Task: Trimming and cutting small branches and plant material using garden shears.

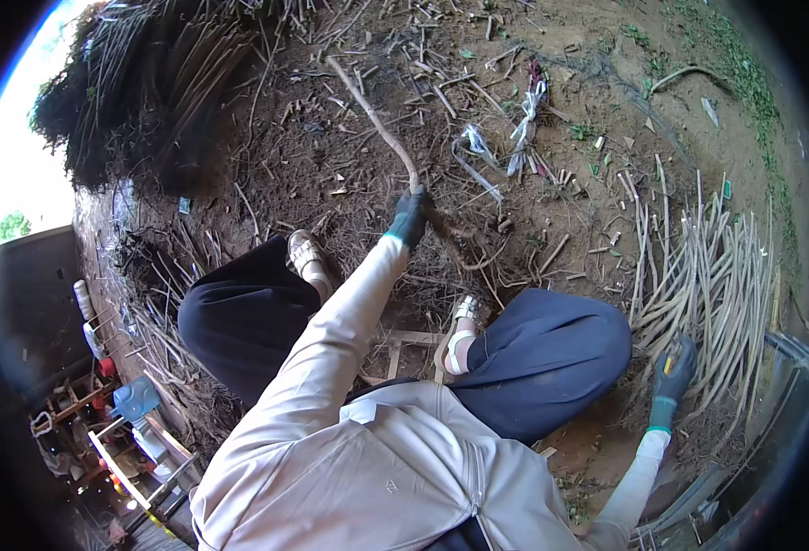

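My left hand, in a dark glove with a teal cuff, is closed around a long, bare woody stem. The stem points up and away to the left, and a brown clump of roots shows just beyond the hand on its other end. Out to the right, my right hand, gloved the same way, is closed on a small object with a yellow part; most of it is hidden by the fingers. That hand is beside a pile of pale cut stems.
Dark bundled stems are heaped at the far left. Cut pieces and roots litter the soil between my feet and beyond. Clear plastic strips lie ahead. At lower left are a blue container and a frame.
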`<state>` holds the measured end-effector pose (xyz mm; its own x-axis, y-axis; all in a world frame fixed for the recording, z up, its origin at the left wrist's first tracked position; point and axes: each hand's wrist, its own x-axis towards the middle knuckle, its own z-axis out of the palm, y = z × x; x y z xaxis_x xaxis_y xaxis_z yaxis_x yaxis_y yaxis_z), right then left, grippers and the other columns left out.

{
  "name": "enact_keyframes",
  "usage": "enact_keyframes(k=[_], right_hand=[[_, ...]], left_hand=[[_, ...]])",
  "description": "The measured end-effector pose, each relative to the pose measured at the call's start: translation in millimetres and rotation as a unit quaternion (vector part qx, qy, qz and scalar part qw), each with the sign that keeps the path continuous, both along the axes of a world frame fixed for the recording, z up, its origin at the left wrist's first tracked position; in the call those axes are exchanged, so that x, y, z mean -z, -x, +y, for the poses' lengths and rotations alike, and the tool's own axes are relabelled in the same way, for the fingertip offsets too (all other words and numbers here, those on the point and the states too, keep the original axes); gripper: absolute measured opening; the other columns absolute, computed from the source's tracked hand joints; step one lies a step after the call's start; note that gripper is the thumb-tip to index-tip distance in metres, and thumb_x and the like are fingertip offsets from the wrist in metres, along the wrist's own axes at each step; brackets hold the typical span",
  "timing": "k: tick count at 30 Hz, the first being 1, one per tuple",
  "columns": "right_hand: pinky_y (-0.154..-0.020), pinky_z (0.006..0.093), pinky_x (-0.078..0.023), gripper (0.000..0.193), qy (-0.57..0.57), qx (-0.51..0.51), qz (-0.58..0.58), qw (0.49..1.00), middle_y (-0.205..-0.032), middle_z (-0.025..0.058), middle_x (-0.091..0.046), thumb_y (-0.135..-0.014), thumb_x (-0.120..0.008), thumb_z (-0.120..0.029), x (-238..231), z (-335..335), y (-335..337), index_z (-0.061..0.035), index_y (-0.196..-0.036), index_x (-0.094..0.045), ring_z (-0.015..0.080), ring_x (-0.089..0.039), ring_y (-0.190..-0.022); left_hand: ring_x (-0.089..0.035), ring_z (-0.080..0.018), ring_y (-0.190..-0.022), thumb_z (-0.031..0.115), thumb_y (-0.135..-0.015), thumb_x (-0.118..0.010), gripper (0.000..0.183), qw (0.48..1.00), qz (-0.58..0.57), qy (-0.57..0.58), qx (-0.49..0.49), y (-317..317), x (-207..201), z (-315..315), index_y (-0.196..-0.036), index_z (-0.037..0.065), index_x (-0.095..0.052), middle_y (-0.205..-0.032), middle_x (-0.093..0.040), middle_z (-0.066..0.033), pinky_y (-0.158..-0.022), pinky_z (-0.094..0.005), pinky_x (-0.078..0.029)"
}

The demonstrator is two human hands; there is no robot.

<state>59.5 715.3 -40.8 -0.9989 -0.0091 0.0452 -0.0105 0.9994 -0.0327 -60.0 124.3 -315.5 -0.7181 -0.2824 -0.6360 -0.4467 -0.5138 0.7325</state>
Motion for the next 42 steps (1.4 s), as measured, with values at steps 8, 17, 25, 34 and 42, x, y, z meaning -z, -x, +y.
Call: enact_keyframes(k=[8,17,25,34,42], right_hand=[[-0.089,0.0385,-0.041,0.044,0.15,0.031,0.063,0.986,-0.111,0.0171,-0.055,-0.081,-0.068,-0.017,-32.0,-74.9,51.4,-0.0015,-0.117,-0.048,0.0318,-0.053,-0.103],[-0.08,0.0382,-0.045,0.044,0.163,-0.055,0.144,0.974,-0.104,0.0138,-0.059,-0.076,-0.073,-0.016,-81.4,-150.3,11.7,-0.0039,-0.115,-0.056,0.0297,-0.057,-0.095],[-0.083,0.0333,-0.045,0.049,0.313,-0.121,0.142,0.931,-0.108,0.0103,-0.059,-0.076,-0.073,-0.016,-69.8,-217.1,18.0,-0.0054,-0.121,-0.056,0.0231,-0.058,-0.096],[-0.077,0.042,-0.047,0.049,0.172,-0.244,0.182,0.937,-0.102,0.0087,-0.061,-0.068,-0.076,-0.022,-88.3,-312.6,38.4,-0.0163,-0.114,-0.059,0.0297,-0.059,-0.092],[-0.084,0.0442,-0.039,0.067,0.103,-0.217,0.082,0.967,-0.103,0.0073,-0.058,-0.057,-0.078,-0.014,-103.4,-320.3,56.3,-0.0193,-0.119,-0.053,0.0286,-0.055,-0.098]], left_hand=[[-0.042,-0.0078,-0.068,0.038,-0.095,-0.048,0.05,0.968,0.214,-0.134,0.004,-70.3,-186.3,-59.3,-0.132,0.005,-0.041,-0.082,-0.044,0.0041,-0.067,-0.0243,-0.04],[-0.035,-0.0079,-0.059,0.037,-0.096,-0.045,0.043,0.881,0.358,-0.307,-0.042,-129.4,-337.5,-88.8,-0.128,0.008,-0.042,-0.07,-0.033,0.004,-0.057,-0.026,-0.036],[-0.056,-0.01,-0.091,0.018,-0.088,-0.053,0.044,0.698,0.353,0.596,-0.181,-356.1,-498.0,-285.0,-0.13,0.004,-0.046,-0.105,-0.06,-0.0049,-0.075,-0.0214,-0.046],[-0.036,-0.0418,-0.126,0.04,-0.09,-0.042,0.054,0.599,-0.562,0.57,0.007,-720.5,-327.8,-416.9,-0.134,0.009,-0.039,-0.135,-0.04,-0.0223,-0.102,-0.0487,-0.031],[-0.03,-0.0381,-0.13,0.031,-0.081,-0.062,0.054,0.471,-0.422,0.773,-0.04,-544.8,-375.6,-439.0,-0.127,0.005,-0.05,-0.134,-0.043,-0.0214,-0.108,-0.0461,-0.024]])
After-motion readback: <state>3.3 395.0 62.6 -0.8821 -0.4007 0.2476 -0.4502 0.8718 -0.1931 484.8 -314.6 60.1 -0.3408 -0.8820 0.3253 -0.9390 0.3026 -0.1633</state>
